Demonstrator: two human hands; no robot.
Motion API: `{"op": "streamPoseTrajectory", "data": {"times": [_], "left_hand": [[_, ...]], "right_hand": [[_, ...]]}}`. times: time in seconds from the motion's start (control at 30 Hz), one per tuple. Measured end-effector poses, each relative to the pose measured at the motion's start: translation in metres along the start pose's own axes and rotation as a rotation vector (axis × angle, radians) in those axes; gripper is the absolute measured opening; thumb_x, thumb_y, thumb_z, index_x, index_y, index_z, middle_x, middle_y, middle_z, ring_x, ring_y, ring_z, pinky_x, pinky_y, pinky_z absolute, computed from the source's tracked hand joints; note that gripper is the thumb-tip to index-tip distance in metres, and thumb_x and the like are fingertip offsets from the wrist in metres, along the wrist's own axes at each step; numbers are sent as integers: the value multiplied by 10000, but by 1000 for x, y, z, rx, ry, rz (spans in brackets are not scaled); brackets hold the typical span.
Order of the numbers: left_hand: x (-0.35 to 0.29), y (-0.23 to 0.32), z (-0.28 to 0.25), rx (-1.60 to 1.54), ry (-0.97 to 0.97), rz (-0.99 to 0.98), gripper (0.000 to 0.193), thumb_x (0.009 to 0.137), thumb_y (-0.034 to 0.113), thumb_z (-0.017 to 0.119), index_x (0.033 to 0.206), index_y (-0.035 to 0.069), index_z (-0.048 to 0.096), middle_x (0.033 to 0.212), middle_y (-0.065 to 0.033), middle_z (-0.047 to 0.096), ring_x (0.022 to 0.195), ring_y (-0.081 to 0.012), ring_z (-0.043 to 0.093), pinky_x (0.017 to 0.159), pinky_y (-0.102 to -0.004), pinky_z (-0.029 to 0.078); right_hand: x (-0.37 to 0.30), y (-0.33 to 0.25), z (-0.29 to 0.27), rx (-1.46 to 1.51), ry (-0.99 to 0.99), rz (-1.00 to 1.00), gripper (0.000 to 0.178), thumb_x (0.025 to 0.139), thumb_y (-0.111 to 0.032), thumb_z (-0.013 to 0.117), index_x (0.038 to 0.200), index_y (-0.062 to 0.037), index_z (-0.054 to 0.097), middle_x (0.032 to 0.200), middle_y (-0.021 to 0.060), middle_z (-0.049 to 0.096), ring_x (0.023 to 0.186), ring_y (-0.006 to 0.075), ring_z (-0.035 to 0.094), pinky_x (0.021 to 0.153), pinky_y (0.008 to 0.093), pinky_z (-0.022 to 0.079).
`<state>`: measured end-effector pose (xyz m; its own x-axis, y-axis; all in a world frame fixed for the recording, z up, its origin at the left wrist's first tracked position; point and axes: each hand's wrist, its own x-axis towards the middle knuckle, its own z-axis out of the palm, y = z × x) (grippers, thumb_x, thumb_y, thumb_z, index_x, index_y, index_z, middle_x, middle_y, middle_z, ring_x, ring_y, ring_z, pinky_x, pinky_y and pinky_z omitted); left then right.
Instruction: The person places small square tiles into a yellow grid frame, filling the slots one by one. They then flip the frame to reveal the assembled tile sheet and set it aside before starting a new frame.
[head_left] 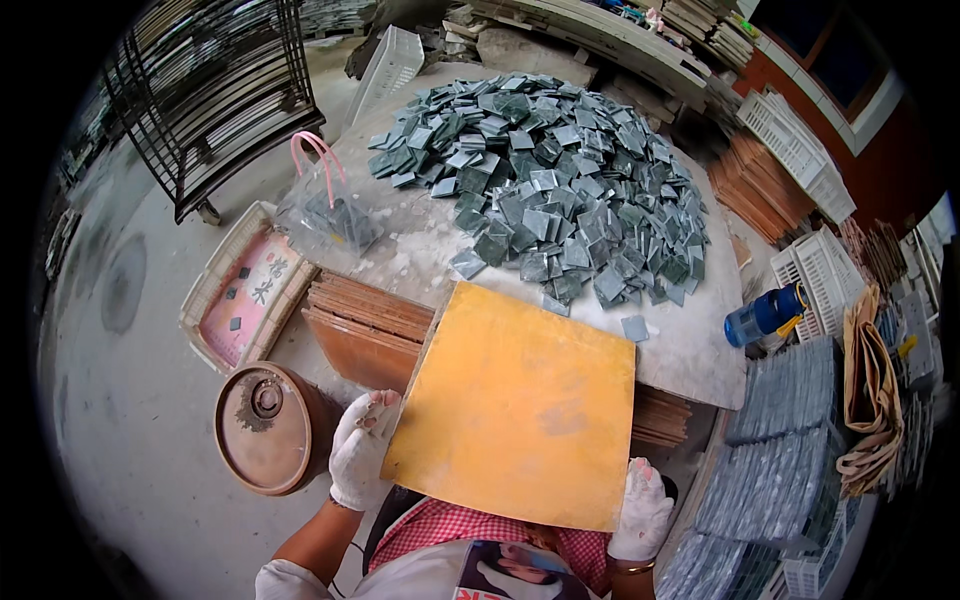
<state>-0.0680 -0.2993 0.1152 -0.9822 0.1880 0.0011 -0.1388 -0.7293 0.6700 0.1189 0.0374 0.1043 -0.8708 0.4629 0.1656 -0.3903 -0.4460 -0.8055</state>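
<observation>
A square yellow board (515, 410) lies tilted in front of my body, its far edge reaching over the near side of the work table. My left hand (362, 450), in a white glove worn through at the fingertips, is closed at the board's left edge. On the opposite edge, my right hand (641, 510), gloved the same way, grips near the lower corner. Part of each hand's fingers is hidden by the board. Beyond the board, a large heap of small grey-green stone tiles (570, 190) covers much of the table. One loose tile (635, 328) lies near the board's corner.
Brown boards (365, 320) are stacked under the table's near edge. A lidded brown bucket (265, 425) and a pale crate (240, 290) stand at left. On the table's left sits a clear plastic bag (330, 215). A blue bottle (765, 315) and stacked tile sheets (765, 480) are at right.
</observation>
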Motion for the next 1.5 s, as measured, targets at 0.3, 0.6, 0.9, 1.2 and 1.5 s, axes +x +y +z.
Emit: {"op": "streamPoseTrajectory", "data": {"times": [0.3,0.6,0.9,1.2,1.5], "left_hand": [[176,37,134,585,-296,991,607,949,460,400,1193,-88,489,1131,-196,600,1113,-282,558,1118,-460,223],[274,-103,46,792,-249,283,339,934,188,544,1203,-15,507,986,-90,614,948,-127,542,839,-287,431],[324,-118,91,889,25,195,337,853,237,644,1065,-11,558,939,-60,578,867,-138,528,767,-281,436],[191,-137,77,1941,-1004,555,624,920,445,461,1405,64,366,1446,-107,388,1355,-259,336,1123,-464,191],[172,-134,70,1919,-996,488,702,893,540,441,1402,60,379,1434,-118,409,1361,-276,320,1123,-475,181]], "right_hand": [[191,-51,99,-787,127,-780,890,881,-693,373,1408,12,245,1177,167,553,1176,253,483,1072,419,308],[268,62,1,-578,256,-106,422,927,-300,589,1204,-12,453,1118,72,544,1032,168,501,913,324,405],[357,97,-62,-539,332,-10,486,920,-225,583,1295,49,443,1274,132,511,1165,184,476,988,302,368],[324,76,-5,-1179,467,-137,536,792,-245,712,1198,54,530,1227,212,512,1183,331,469,1000,364,378],[272,28,3,-844,364,56,396,883,-126,628,1185,111,529,1171,174,594,1061,204,585,925,296,461]]}}
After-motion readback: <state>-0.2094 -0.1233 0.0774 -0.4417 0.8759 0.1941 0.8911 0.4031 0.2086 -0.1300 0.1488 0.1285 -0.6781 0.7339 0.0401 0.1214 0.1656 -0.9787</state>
